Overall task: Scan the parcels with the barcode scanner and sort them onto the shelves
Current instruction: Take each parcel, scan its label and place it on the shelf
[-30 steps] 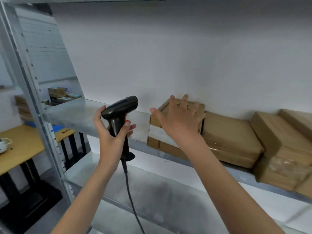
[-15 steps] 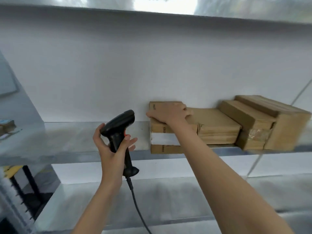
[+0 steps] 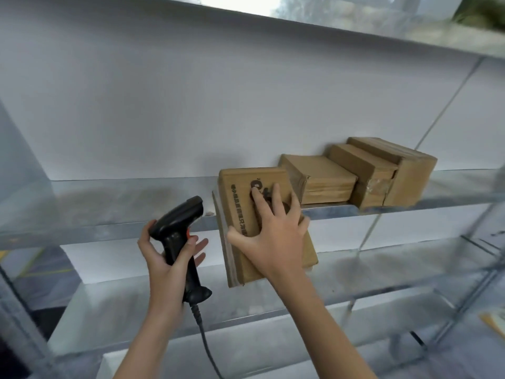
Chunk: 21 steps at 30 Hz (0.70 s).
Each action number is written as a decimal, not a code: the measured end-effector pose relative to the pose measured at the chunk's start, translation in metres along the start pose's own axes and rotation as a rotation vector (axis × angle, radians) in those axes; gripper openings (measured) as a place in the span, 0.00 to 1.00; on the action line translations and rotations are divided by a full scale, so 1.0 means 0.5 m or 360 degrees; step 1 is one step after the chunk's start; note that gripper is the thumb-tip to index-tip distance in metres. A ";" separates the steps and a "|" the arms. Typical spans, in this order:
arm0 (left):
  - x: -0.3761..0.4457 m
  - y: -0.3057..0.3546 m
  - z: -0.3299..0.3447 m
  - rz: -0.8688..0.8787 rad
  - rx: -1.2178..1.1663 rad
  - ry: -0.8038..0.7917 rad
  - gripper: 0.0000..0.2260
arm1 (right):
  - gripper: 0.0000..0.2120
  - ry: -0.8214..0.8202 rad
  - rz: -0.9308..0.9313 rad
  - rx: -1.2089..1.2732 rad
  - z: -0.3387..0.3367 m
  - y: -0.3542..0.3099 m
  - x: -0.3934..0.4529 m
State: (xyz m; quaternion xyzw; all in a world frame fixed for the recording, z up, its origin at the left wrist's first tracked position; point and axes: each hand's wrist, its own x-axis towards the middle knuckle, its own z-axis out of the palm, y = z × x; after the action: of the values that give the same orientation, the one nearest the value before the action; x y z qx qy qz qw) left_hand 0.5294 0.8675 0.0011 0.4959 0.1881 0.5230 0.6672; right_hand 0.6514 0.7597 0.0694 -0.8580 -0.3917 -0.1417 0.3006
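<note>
Left hand [image 3: 166, 258] grips black scanner [image 3: 179, 228]; right hand [image 3: 273, 236], seemingly flat, presses cardboard parcel [image 3: 246, 192].

A metal shelf [image 3: 114, 203] ran across the middle of the view, in front of a white wall. On it, toward 3 o'clock, stood a row of brown cardboard parcels. The printed parcel [image 3: 254, 187] was the nearest one and was tilted over the front edge of the shelf. Beside it lay a flat parcel [image 3: 319, 176], then a taped parcel [image 3: 363, 173], then a taller parcel [image 3: 404, 170]. A lower shelf [image 3: 369, 272] ran at 6 o'clock.
</note>
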 end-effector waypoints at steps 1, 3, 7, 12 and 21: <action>-0.013 -0.007 -0.007 -0.0035 -0.0007 -0.0017 0.30 | 0.45 0.0067 0.0030 0.0038 0.003 0.007 -0.035; -0.043 -0.026 -0.020 -0.0135 -0.0031 -0.0023 0.31 | 0.43 0.0158 0.0117 0.0175 0.008 0.025 -0.099; -0.108 -0.075 -0.038 -0.0344 -0.0091 -0.0052 0.31 | 0.42 0.0117 0.0306 0.0468 0.020 0.063 -0.213; -0.184 -0.108 -0.050 -0.0547 -0.0130 -0.0117 0.28 | 0.39 -0.0099 0.0577 0.0862 0.027 0.115 -0.290; -0.282 -0.109 -0.022 -0.0565 0.0140 -0.0226 0.31 | 0.51 -0.0447 0.0788 0.0979 0.057 0.190 -0.367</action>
State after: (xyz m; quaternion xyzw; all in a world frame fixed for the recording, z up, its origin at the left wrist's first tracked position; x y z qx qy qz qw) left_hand 0.4947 0.7501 -0.0880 0.5193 0.2478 0.3520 0.7383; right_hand 0.6037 0.6211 -0.0790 -0.8074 -0.2348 0.1767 0.5115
